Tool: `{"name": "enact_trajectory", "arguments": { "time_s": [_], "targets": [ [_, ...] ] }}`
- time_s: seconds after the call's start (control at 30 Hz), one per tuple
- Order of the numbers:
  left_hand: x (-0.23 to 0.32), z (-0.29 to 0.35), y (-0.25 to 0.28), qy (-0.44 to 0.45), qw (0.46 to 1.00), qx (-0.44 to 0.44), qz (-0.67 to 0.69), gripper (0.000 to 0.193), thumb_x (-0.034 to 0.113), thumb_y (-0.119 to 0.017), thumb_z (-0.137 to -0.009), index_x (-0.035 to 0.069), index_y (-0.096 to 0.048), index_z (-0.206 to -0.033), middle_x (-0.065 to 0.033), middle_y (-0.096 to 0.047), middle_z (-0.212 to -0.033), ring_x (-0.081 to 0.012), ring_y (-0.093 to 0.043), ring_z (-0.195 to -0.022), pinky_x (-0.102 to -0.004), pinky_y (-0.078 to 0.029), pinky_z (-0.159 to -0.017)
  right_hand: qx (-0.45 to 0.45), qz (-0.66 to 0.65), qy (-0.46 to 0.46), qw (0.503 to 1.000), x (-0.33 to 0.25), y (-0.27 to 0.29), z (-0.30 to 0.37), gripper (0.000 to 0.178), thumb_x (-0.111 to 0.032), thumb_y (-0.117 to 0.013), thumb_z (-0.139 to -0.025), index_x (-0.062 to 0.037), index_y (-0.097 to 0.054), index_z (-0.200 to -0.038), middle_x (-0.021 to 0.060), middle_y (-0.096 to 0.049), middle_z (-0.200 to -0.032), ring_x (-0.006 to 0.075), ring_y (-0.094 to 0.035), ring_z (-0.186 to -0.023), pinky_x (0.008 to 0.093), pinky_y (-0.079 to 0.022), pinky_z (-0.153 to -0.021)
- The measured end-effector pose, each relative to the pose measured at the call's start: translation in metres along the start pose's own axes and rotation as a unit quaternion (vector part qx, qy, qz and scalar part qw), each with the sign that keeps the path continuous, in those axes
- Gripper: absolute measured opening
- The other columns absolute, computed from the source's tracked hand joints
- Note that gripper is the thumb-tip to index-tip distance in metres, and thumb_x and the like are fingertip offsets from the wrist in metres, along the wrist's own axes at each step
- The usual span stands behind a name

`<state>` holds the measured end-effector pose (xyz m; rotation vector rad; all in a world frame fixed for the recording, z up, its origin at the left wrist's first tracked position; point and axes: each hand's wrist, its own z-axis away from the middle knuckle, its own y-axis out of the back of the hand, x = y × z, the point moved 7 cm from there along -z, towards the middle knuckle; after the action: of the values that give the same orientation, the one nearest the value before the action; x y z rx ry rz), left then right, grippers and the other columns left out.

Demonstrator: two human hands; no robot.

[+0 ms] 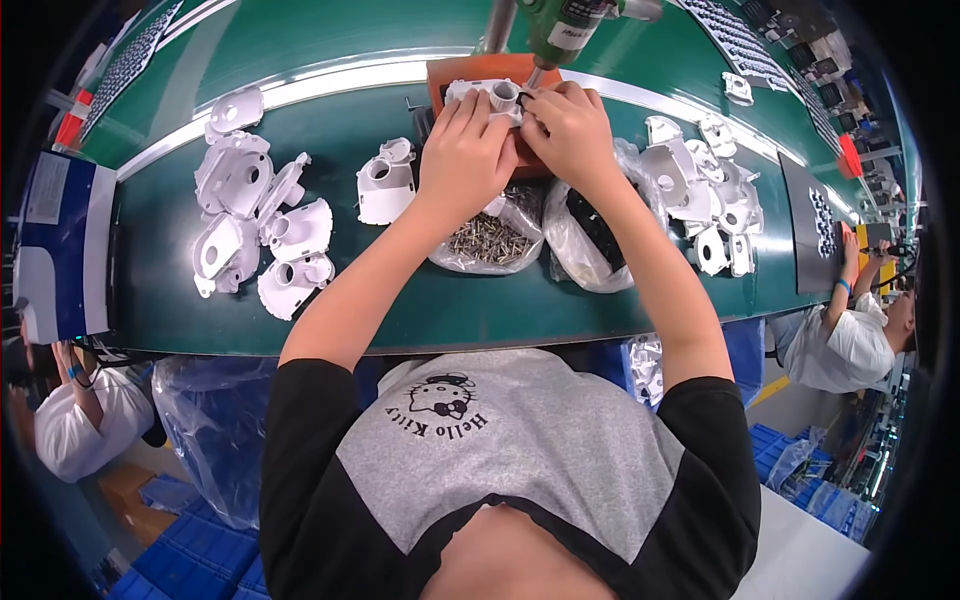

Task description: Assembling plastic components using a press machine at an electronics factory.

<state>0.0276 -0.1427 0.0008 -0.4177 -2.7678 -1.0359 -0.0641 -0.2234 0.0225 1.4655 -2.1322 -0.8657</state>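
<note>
A white plastic housing with a round collar rests on an orange block at the far middle of the bench. My left hand presses its fingers over the housing's left and near side, gripping it. At the housing's right side, my right hand has its fingertips pinched at a small black part, only partly visible. Just above these fingers, the tip of a green power screwdriver points down. Nearest my wrists are an open bag of metal screws and a clear bag of black parts.
Several white housings lie in a group on the left, with a single housing nearer the middle. More white housings lie on the right. A dark sheet holds small parts. Co-workers sit at both sides; blue crates stand below.
</note>
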Motion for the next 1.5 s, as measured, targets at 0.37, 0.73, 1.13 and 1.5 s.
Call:
{"name": "enact_trajectory", "arguments": {
  "time_s": [0.37,0.73,1.13,1.5],
  "targets": [
    [0.001,-0.001,-0.002,-0.004,1.0,-0.007,0.019,0.022,0.013,-0.062,-0.08,0.002,-0.061,-0.1,-0.0231,-0.06,-0.116,-0.0395,-0.056,-0.112,-0.0484,-0.042,-0.099,-0.003,-0.121,-0.03,0.992,-0.038,0.042,0.019,0.02,-0.009,-0.067,-0.072,-0.0067,-0.063,-0.091,0.0063,-0.062,-0.093,0.028,-0.056,-0.086,0.039,-0.043,-0.074],
    [-0.001,0.002,-0.001,-0.004,1.0,0.006,0.013,0.023,0.012,-0.062,-0.08,0.002,-0.061,-0.1,-0.0232,-0.06,-0.116,-0.0385,-0.056,-0.111,-0.048,-0.041,-0.099,-0.279,-0.106,-0.02,0.954,-0.094,-0.014,0.074,0.019,-0.022,-0.069,-0.074,-0.0067,-0.066,-0.084,0.0043,-0.064,-0.088,0.0236,-0.055,-0.089,0.0369,-0.041,-0.079],
    [-0.002,0.003,-0.001,-0.005,1.0,0.007,0.021,0.023,0.012,-0.062,-0.08,0.002,-0.06,-0.1,-0.0219,-0.059,-0.117,-0.0385,-0.056,-0.112,-0.0483,-0.041,-0.099,-0.272,-0.144,-0.036,0.951,-0.091,-0.014,0.074,0.013,-0.018,-0.066,-0.076,-0.0061,-0.065,-0.081,0.0049,-0.064,-0.084,0.0235,-0.056,-0.086,0.0367,-0.041,-0.079],
    [-0.002,0.002,-0.001,-0.018,1.0,0.012,0.018,0.023,0.013,-0.062,-0.077,0.001,-0.061,-0.096,-0.0257,-0.06,-0.114,-0.0382,-0.057,-0.109,-0.0467,-0.042,-0.099,-0.253,-0.152,-0.036,0.955,-0.091,-0.012,0.073,0.013,-0.017,-0.067,-0.075,-0.0056,-0.064,-0.079,0.0049,-0.063,-0.083,0.0235,-0.056,-0.084,0.0366,-0.041,-0.078]
  ]
}}
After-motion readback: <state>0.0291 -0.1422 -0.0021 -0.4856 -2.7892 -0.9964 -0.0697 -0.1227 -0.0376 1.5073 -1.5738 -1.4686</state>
